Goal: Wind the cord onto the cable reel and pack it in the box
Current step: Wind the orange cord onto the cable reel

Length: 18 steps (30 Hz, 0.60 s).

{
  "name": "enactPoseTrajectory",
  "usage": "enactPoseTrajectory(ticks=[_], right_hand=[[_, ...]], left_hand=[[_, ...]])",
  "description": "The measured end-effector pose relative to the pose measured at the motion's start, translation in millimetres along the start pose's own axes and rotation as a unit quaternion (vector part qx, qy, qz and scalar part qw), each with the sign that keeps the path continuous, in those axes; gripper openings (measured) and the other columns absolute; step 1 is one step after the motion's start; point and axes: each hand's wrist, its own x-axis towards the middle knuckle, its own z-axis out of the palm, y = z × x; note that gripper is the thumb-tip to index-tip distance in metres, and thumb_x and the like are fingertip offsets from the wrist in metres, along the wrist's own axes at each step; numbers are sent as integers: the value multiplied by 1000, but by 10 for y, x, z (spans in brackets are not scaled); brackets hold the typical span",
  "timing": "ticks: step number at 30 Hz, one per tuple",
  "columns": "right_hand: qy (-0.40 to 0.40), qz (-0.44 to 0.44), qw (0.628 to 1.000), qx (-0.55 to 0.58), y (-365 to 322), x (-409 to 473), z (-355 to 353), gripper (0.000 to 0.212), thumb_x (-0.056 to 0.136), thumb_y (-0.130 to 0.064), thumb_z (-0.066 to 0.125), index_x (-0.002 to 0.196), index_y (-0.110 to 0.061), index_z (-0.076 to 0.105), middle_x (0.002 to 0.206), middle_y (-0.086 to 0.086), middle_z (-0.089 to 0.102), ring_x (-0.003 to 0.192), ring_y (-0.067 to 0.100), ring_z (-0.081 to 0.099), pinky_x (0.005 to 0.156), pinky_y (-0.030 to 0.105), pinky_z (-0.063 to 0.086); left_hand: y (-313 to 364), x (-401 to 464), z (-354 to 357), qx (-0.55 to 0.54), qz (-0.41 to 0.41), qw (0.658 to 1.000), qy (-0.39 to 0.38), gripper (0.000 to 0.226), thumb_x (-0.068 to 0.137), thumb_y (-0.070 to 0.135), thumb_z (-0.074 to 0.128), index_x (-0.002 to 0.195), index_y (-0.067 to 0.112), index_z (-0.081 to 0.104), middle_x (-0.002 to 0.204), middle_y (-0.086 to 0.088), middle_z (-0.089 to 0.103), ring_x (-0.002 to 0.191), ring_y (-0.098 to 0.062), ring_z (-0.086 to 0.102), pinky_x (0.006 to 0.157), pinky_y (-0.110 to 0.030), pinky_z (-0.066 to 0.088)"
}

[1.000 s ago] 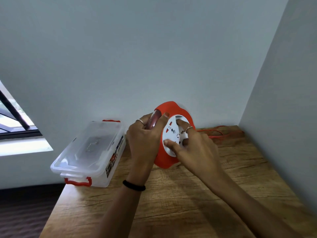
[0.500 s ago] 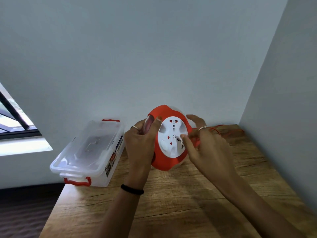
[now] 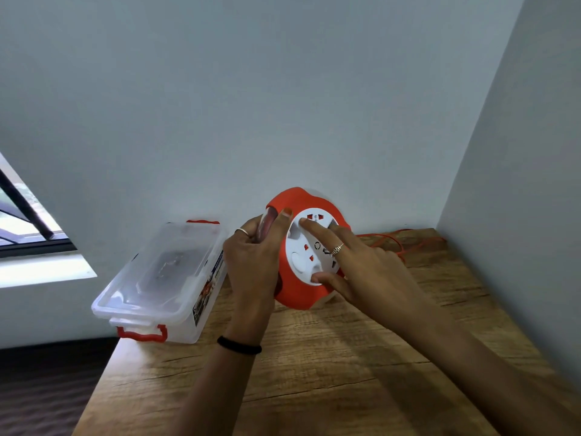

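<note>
An orange cable reel [image 3: 294, 202] with a white socket face [image 3: 303, 258] stands on edge on the wooden table [image 3: 330, 372]. My left hand [image 3: 254, 262] grips the reel's left rim and clear handle. My right hand [image 3: 361, 269] lies on the white face, index finger at its top and thumb at its lower edge. Loose orange cord [image 3: 396, 243] trails behind the reel toward the right corner. A clear plastic box [image 3: 163, 278] with red latches sits to the left, lid on.
Grey walls close in behind and on the right, forming a corner. The box overhangs near the table's left edge, beyond which dark floor shows. A window [image 3: 19, 221] is at the far left.
My right hand left the reel's right edge and returned onto the white face, which has turned. The left hand kept its grip on the rim.
</note>
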Motion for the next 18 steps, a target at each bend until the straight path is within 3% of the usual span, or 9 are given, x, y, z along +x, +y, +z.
enactPoseTrajectory(ticks=[5,7,10,13,18], right_hand=[[29,-62,995,-77,105,45,17,67,88,-56,41,147,-39,16,120,10,62,47,20,59,38,23,42],[38,-80,991,-100,147,41,31,61,92,-56,31,148,-34,19,114,12,64,44,20,56,41,21,39],[58,-86,988,-115,166,20,63,59,94,-55,30,148,-32,22,111,11,65,43,20,54,47,22,37],[66,-68,990,-100,121,1,84,62,93,-57,32,149,-32,19,109,8,66,44,21,56,46,21,37],[94,13,995,-10,-58,-18,144,66,89,-59,33,145,-24,33,91,2,72,48,19,60,44,20,31]], left_hand=[[61,-31,8,-17,5,1000,-22,14,86,28,68,73,22,69,62,12,71,60,-10,71,49,-17,53],[65,-35,16,-9,15,1000,-22,15,85,30,69,78,17,71,68,6,74,63,-14,72,53,-22,56],[55,-37,36,0,25,1000,-19,21,84,31,70,84,11,73,75,0,75,65,-16,73,56,-27,58],[41,-46,47,2,29,999,-16,17,83,32,70,82,16,73,75,3,75,66,-14,72,54,-24,58],[23,-45,58,10,43,999,-3,9,83,31,70,77,25,70,69,15,72,66,-8,71,52,-18,55]])
